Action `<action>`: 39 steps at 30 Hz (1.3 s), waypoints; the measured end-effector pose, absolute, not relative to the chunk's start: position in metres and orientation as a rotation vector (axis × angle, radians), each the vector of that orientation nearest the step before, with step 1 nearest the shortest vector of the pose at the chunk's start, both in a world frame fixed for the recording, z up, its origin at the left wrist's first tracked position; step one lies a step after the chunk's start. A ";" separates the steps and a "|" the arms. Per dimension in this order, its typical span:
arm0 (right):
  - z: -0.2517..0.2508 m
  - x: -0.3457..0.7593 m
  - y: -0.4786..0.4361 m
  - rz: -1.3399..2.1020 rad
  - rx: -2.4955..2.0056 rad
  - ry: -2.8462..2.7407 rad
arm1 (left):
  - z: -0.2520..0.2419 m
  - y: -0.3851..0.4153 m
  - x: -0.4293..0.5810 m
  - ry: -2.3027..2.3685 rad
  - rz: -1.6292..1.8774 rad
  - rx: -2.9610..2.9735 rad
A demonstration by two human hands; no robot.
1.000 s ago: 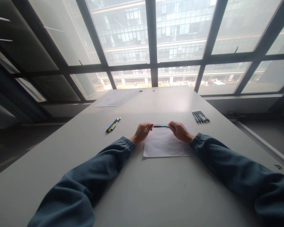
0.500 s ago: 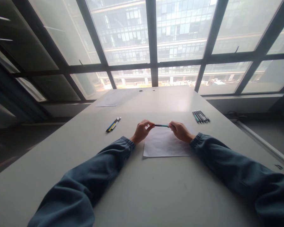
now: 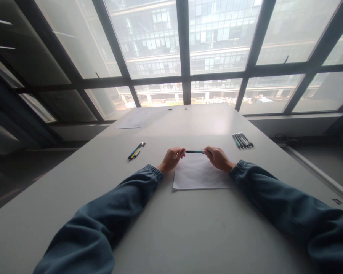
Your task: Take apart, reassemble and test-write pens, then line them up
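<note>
A slim pen (image 3: 194, 152), dark on its left part and teal towards the right, lies level between my two hands. My left hand (image 3: 172, 158) is closed, its thumb and fingers pinching the pen's left end. At the other end, my right hand (image 3: 217, 157) grips the pen with closed fingers. Below the pen a white sheet of paper (image 3: 200, 177) rests on the table, its right side partly covered by my right hand and sleeve. Both pen ends are hidden in my fingers.
On the white table (image 3: 171, 228), several pens (image 3: 242, 140) lie side by side at the right. A small group of pens (image 3: 137, 150), with blue and yellow among them, lies at the left. Farther back is another paper sheet (image 3: 131, 120). Large windows (image 3: 157, 42) stand beyond the table.
The fingers of my left hand have curled in more tightly at the pen's left end. My right hand and the pen have stayed in nearly the same place.
</note>
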State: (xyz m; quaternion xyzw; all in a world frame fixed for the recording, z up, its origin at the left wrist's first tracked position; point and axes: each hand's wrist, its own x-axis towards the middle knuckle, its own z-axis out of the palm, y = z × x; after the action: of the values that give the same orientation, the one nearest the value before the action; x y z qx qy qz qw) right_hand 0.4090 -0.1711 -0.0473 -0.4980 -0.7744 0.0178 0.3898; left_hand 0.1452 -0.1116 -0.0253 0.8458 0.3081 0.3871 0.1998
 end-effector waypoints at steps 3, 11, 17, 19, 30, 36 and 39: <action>-0.047 0.409 -0.172 0.034 -1.266 -1.976 | -0.024 -0.113 0.146 0.870 1.073 2.375; -0.048 0.410 -0.172 0.000 -1.293 -1.978 | -0.024 -0.111 0.145 0.780 1.138 2.449; -0.047 0.410 -0.174 -0.032 -1.326 -1.981 | -0.023 -0.111 0.145 0.683 1.210 2.452; -0.047 0.411 -0.174 -0.038 -1.327 -1.982 | -0.022 -0.111 0.145 0.677 1.229 2.457; -0.040 0.408 -0.175 0.286 -1.184 -1.759 | -0.024 -0.110 0.145 0.651 1.372 2.480; -0.020 0.402 -0.177 0.900 -0.885 -1.218 | -0.025 -0.114 0.145 0.654 1.271 2.487; -0.018 0.398 -0.178 1.163 -0.831 -1.135 | -0.025 -0.116 0.146 0.590 1.213 2.501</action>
State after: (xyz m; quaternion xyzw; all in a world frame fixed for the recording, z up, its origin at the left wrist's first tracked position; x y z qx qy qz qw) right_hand 0.3980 -0.1777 -0.0176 -0.3602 -0.4921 0.5040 0.6116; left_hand 0.1464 -0.1161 -0.0251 0.8702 0.2052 0.4222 0.1495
